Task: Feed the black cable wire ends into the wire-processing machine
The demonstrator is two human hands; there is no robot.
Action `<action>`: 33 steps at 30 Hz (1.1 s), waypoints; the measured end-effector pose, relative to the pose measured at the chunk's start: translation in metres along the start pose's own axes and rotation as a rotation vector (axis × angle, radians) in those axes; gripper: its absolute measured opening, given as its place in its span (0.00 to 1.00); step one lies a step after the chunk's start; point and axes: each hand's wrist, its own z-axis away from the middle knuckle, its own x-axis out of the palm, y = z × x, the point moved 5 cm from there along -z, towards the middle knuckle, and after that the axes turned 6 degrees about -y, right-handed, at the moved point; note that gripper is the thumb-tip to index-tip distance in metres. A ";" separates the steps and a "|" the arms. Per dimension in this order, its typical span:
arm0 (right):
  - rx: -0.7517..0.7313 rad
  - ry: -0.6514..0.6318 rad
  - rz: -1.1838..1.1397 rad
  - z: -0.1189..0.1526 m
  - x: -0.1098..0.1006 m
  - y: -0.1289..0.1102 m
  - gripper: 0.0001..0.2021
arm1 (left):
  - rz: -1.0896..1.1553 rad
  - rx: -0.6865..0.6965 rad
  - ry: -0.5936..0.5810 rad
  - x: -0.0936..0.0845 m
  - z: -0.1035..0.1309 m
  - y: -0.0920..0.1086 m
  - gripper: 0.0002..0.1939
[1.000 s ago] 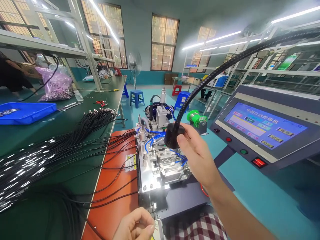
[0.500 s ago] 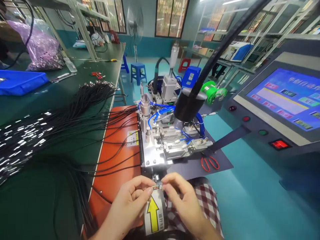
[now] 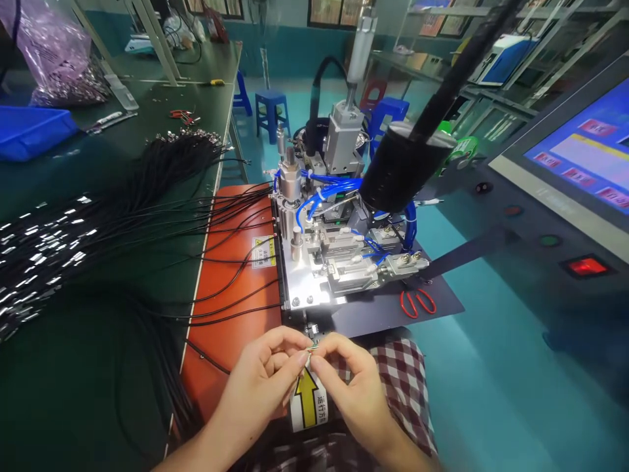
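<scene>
In front of the machine, my left hand (image 3: pixel 270 370) pinches thin wires (image 3: pixel 310 350) between thumb and forefinger. My right hand (image 3: pixel 348 377) meets it fingertip to fingertip, its thumb and forefinger closed on a small metal connector whose details the fingers mostly hide. Just below the fingertips is a white label with a yellow arrow (image 3: pixel 308 400) on the machine's feed track. Beyond the hands stands the bench machine (image 3: pixel 339 262), with metal cylinders and blue air tubes. Several black cables (image 3: pixel 236 318) run into its left side across an orange-red surface (image 3: pixel 230 275).
The dark green bench (image 3: pixel 147 354) at left bears black cable bundles (image 3: pixel 171 164), a blue tray (image 3: pixel 34 131), red-handled pliers (image 3: pixel 184 117) and a bag of small metal parts (image 3: pixel 63 65). Red-handled scissors (image 3: pixel 417 303) lie right of the machine. A control screen (image 3: pixel 584 144) stands at right.
My view has tilted down and shifted slightly left. My fingertips have come closer together, and the connector that showed at my right fingertips is now largely covered.
</scene>
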 end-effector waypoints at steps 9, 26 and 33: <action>0.001 -0.060 -0.014 -0.005 -0.010 -0.004 0.07 | 0.059 -0.057 0.017 0.001 -0.001 0.006 0.16; -0.017 -0.036 0.013 -0.006 -0.011 -0.007 0.05 | -0.037 -0.063 0.011 0.000 0.000 0.002 0.12; 0.002 -0.064 -0.053 -0.001 -0.007 0.000 0.08 | -0.035 -0.100 0.001 0.001 0.002 0.001 0.13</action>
